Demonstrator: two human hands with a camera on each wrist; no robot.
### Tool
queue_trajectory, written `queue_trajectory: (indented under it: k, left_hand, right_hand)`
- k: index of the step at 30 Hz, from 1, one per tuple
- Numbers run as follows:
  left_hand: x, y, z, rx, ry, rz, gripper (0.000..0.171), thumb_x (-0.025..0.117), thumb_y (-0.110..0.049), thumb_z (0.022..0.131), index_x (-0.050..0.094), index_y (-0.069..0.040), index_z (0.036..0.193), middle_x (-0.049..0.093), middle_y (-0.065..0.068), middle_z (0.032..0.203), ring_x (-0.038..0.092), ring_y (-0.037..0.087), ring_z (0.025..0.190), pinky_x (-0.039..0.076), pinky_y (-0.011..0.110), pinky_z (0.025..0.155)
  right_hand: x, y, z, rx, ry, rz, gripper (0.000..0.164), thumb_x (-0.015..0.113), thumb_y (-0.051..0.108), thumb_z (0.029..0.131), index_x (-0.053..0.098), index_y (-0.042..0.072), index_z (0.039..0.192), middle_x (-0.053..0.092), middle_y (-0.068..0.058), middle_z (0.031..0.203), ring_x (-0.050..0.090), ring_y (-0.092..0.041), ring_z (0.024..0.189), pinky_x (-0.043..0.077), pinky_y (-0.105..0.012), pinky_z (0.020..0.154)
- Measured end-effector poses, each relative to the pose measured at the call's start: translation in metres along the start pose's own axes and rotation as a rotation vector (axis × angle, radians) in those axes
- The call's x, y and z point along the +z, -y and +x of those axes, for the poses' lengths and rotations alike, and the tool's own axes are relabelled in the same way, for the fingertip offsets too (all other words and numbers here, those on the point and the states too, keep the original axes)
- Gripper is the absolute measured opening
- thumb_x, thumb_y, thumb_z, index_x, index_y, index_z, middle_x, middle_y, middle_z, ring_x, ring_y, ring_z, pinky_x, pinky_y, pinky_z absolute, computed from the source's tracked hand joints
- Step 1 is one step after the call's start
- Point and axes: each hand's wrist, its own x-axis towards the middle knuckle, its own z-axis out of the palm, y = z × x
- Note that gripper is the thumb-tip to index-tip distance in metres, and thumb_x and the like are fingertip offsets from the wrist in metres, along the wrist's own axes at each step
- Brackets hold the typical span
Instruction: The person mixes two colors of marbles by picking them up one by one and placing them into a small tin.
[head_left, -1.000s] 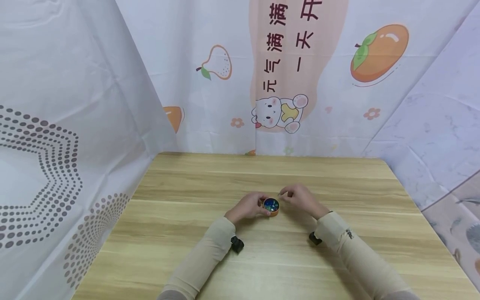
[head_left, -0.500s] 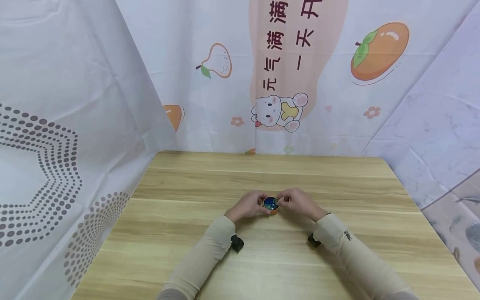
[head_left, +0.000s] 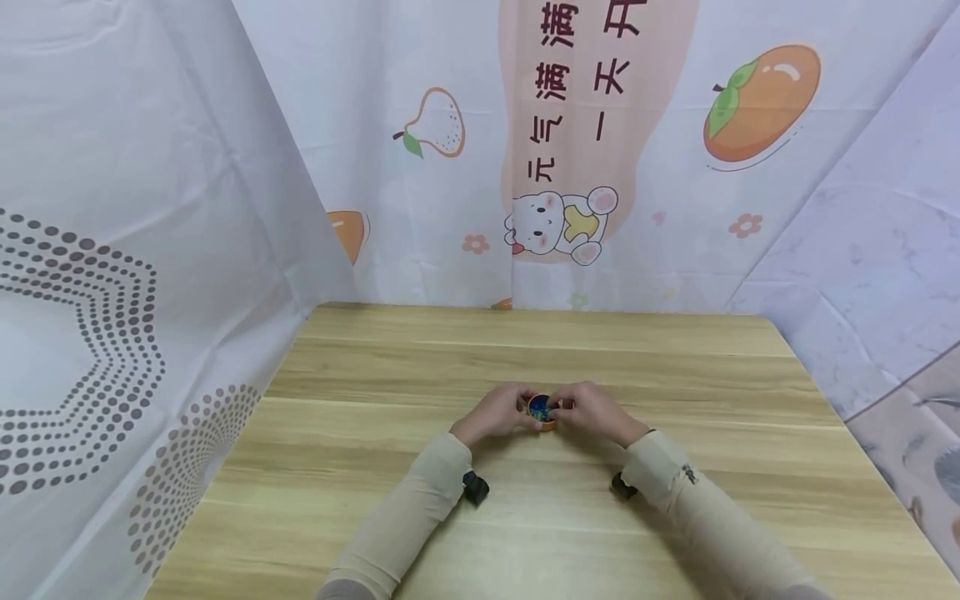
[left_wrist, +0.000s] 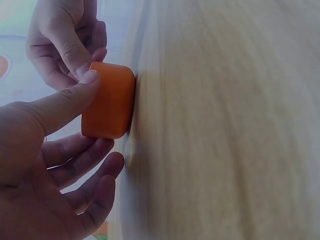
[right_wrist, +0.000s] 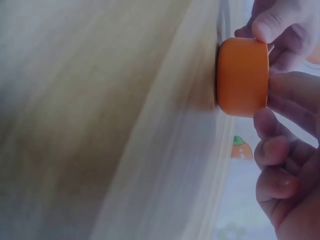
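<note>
A small round orange tub [head_left: 548, 426] stands on the wooden table, its dark blue and green inside showing from above. My left hand [head_left: 501, 410] grips it from the left, thumb on the near side and fingers round the far side. In the left wrist view the thumb presses the orange wall [left_wrist: 111, 102]. From the right, my right hand [head_left: 592, 408] reaches with thumb and index finger bent over the tub's opening. The right wrist view shows those fingers at the rim of the tub [right_wrist: 243, 77], their tips hidden behind it. I cannot tell whether they pinch anything.
The light wooden table [head_left: 390, 367] runs out on all sides of the hands. Printed curtains [head_left: 420, 192] hang behind it and along both sides. A small black wrist camera [head_left: 475, 487] sits under the left sleeve, with another [head_left: 622, 486] under the right.
My right hand has moved left from beside the tub to over its opening; a thin tip seen between its fingers a second ago no longer shows. My left hand has kept its grip.
</note>
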Motion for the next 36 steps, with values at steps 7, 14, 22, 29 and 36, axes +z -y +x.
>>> queue_trajectory:
  k: [7, 14, 22, 29, 36]
  left_hand:
    - [0.001, -0.002, 0.001, 0.019, 0.002, 0.007, 0.044, 0.079, -0.029, 0.081, 0.065, -0.016, 0.121, 0.066, -0.004, 0.103, 0.058, 0.007, 0.088, 0.048, 0.026, 0.078]
    - [0.001, -0.003, 0.000, -0.006, 0.004, 0.004, 0.048, 0.080, -0.028, 0.081, 0.064, -0.015, 0.123, 0.067, -0.003, 0.105, 0.059, 0.010, 0.092, 0.048, 0.028, 0.081]
    - [0.002, -0.003, 0.000, 0.002, 0.007, 0.007, 0.046, 0.081, -0.027, 0.080, 0.065, -0.015, 0.122, 0.067, -0.002, 0.106, 0.059, 0.011, 0.093, 0.048, 0.029, 0.083]
    - [0.005, -0.004, -0.002, -0.013, 0.022, -0.010, 0.048, 0.081, -0.028, 0.081, 0.065, -0.014, 0.123, 0.067, -0.003, 0.105, 0.058, 0.010, 0.092, 0.048, 0.028, 0.080]
    - [0.001, -0.006, -0.001, -0.021, 0.005, 0.015, 0.051, 0.080, -0.027, 0.081, 0.063, -0.013, 0.126, 0.067, -0.001, 0.108, 0.060, 0.013, 0.096, 0.049, 0.031, 0.084]
  right_hand:
    - [-0.002, 0.002, -0.001, 0.001, -0.004, -0.002, 0.014, 0.071, 0.017, 0.089, 0.075, 0.011, 0.101, 0.067, 0.003, 0.080, 0.050, -0.006, 0.064, 0.041, -0.022, 0.055]
    - [-0.002, -0.002, -0.002, 0.058, -0.005, 0.032, 0.015, 0.068, 0.020, 0.091, 0.075, 0.013, 0.103, 0.064, 0.004, 0.076, 0.051, -0.008, 0.063, 0.041, -0.023, 0.055]
    - [-0.008, -0.005, -0.005, 0.058, -0.032, 0.082, 0.019, 0.064, 0.021, 0.094, 0.074, 0.009, 0.105, 0.068, -0.002, 0.080, 0.051, -0.009, 0.066, 0.043, -0.024, 0.058]
    - [-0.009, -0.007, -0.009, 0.072, -0.025, 0.086, 0.018, 0.064, 0.020, 0.095, 0.074, 0.009, 0.104, 0.067, -0.002, 0.078, 0.051, -0.009, 0.065, 0.043, -0.024, 0.058]
    - [-0.013, -0.008, -0.006, 0.056, -0.056, 0.079, 0.019, 0.062, 0.022, 0.096, 0.074, 0.011, 0.105, 0.070, 0.000, 0.088, 0.052, -0.008, 0.069, 0.044, -0.024, 0.062]
